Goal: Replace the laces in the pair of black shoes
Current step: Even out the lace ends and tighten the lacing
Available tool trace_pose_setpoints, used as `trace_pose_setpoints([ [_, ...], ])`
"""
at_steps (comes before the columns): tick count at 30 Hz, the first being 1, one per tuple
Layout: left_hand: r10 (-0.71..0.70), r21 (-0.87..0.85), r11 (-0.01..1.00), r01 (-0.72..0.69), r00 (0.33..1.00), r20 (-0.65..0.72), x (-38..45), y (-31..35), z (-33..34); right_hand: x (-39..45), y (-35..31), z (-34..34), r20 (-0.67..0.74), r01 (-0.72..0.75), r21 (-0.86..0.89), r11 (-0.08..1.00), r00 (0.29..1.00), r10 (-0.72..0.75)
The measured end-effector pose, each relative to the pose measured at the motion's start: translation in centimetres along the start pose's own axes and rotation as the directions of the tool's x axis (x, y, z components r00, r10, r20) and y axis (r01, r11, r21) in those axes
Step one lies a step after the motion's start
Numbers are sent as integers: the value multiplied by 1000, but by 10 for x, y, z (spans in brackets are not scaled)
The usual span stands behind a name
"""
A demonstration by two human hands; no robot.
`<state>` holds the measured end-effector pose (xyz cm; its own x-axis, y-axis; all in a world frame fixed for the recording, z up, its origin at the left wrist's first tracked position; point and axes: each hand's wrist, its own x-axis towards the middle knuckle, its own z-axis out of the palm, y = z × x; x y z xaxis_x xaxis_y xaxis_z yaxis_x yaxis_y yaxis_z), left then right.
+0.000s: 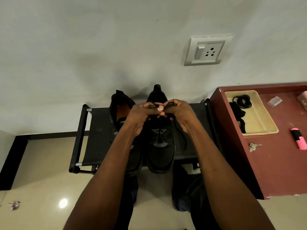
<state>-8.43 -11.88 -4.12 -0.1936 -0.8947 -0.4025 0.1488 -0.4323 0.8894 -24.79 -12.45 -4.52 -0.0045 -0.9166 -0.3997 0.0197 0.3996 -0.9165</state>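
Observation:
Two black shoes stand side by side on a low black rack (98, 130), heels toward the wall. The left shoe (119, 107) shows an orange insole. Over the top of the right shoe (160, 146), my left hand (141, 115) and my right hand (181, 113) meet, each pinching a strand of a black lace (179, 130). One end of that lace trails down the shoe's right side. My fingers hide the knot area.
A maroon cabinet (269, 163) stands to the right, carrying a cream tray (262, 123) with coiled black laces (243, 101), a pink marker (299, 141) and keys (254, 146). A wall socket (207, 50) is above. My feet are on the tiled floor below.

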Motion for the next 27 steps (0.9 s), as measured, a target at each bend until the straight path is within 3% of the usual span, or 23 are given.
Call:
trace_pose_setpoints([
  [5, 151, 175, 976, -127, 979, -135, 2, -4, 3, -1, 2, -2, 52, -26, 17, 1000, 998, 25],
  [10, 357, 359, 898, -255, 900, -252, 4, -10, 11, -5, 1, -3, 76, -60, 25, 998, 995, 58],
  [13, 498, 543, 786, -296, 823, -273, 2, -13, 19, -8, 1, -1, 22, -41, 7, 999, 999, 41],
  [17, 603, 745, 626, -228, 748, -277, 6, -15, 18, -12, 1, 3, -28, 66, -110, 992, 997, -69],
  [20, 588, 811, 555, -184, 777, -226, 8, -18, 15, -15, 1, 7, -38, 165, -317, 934, 982, -186],
  [27, 313, 764, 617, -189, 950, -18, 4, -3, -3, -21, 5, 10, -77, 272, -522, 809, 929, -362],
])
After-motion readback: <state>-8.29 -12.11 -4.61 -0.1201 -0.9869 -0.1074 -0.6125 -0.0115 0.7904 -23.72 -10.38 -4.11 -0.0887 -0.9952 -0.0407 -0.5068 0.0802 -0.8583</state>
